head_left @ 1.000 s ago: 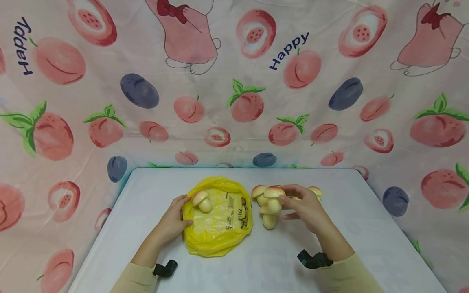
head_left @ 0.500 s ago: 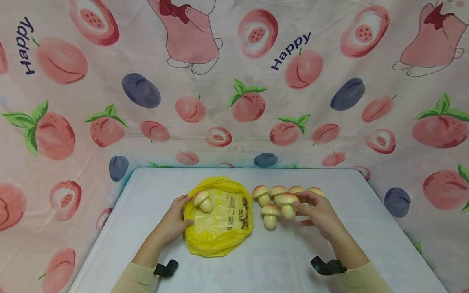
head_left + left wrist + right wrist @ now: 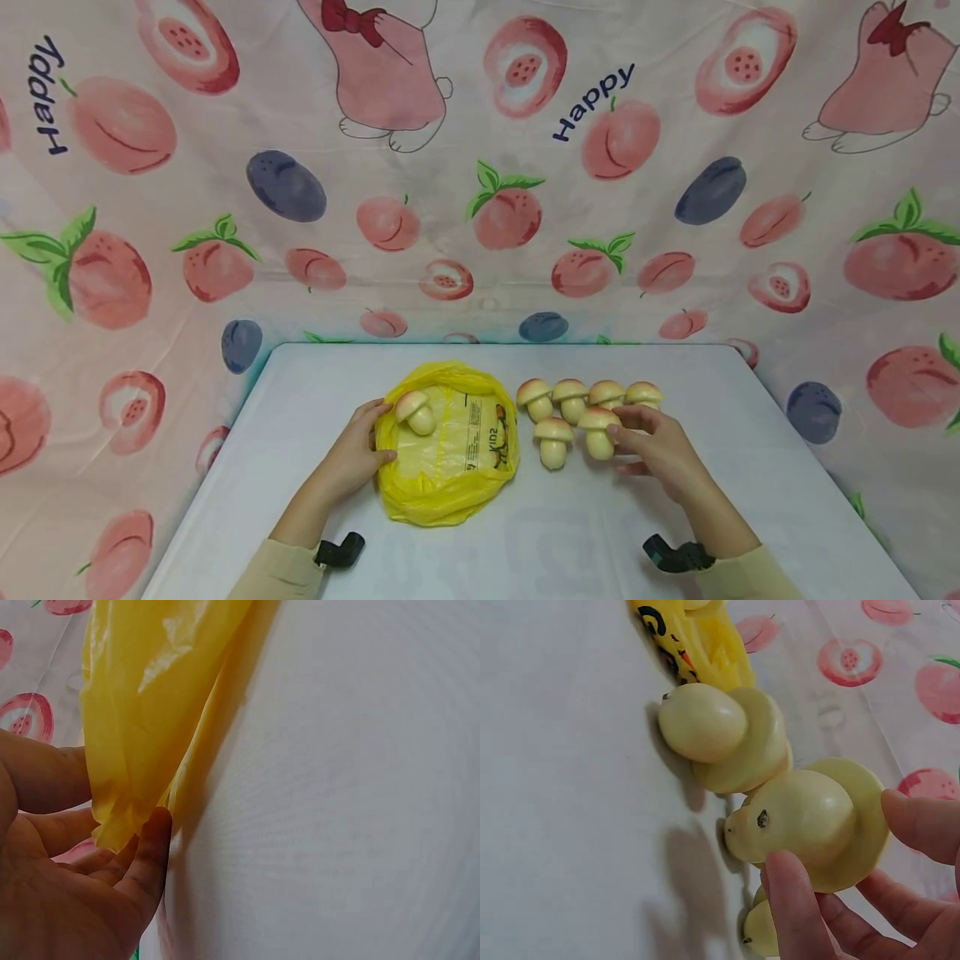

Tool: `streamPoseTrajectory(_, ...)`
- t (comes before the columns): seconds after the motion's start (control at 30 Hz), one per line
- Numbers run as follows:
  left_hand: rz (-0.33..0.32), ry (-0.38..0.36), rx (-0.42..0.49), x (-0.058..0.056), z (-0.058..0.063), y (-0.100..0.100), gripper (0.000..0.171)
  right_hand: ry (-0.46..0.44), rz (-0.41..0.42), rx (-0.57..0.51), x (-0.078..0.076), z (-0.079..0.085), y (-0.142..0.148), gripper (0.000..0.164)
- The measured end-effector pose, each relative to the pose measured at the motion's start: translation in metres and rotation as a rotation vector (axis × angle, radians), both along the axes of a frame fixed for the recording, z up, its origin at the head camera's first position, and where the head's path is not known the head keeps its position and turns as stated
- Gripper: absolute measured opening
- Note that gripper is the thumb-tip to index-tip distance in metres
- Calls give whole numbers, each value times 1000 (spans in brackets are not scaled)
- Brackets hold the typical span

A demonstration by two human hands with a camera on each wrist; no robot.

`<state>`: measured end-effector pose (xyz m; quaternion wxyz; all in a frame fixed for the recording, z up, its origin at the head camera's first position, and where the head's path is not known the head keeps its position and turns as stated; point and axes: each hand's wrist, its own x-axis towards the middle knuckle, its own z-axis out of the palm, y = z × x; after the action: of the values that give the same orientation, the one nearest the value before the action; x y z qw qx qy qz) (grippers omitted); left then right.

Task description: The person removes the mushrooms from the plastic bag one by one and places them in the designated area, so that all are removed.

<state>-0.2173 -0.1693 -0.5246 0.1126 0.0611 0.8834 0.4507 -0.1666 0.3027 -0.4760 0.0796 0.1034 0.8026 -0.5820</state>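
Observation:
My right hand (image 3: 656, 450) holds a toy mushroom (image 3: 597, 433) with a reddish-tan cap and pale stem, its fingers and thumb round the cap's right side. In the right wrist view the held mushroom (image 3: 802, 817) shows its stem end, close beside another mushroom (image 3: 705, 724). A yellow plastic bag (image 3: 442, 508) lies on the table with its rim rolled outward and dark print inside. One mushroom (image 3: 415, 413) rests on the bag's left part. My left hand (image 3: 352, 446) grips the bag's left edge, and its fingers (image 3: 154, 851) curl at the yellow film in the left wrist view.
Behind the held mushroom, a row of several mushrooms (image 3: 570, 400) stands right of the bag. Another mushroom (image 3: 553, 443) stands in front of that row. All are on a white table (image 3: 480, 567), with a fruit-print cloth (image 3: 487, 100) behind it.
My right hand has moved right and slightly toward me with its mushroom, from over the left of the group to a place beside the front mushroom. The left hand stays at the bag.

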Motion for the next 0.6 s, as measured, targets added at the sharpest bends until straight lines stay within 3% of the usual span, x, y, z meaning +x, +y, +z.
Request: streamPoseTrajectory(0.6,5,-2,14,1,0,0,76,-32,-31,4,-5,-23,-2,61)
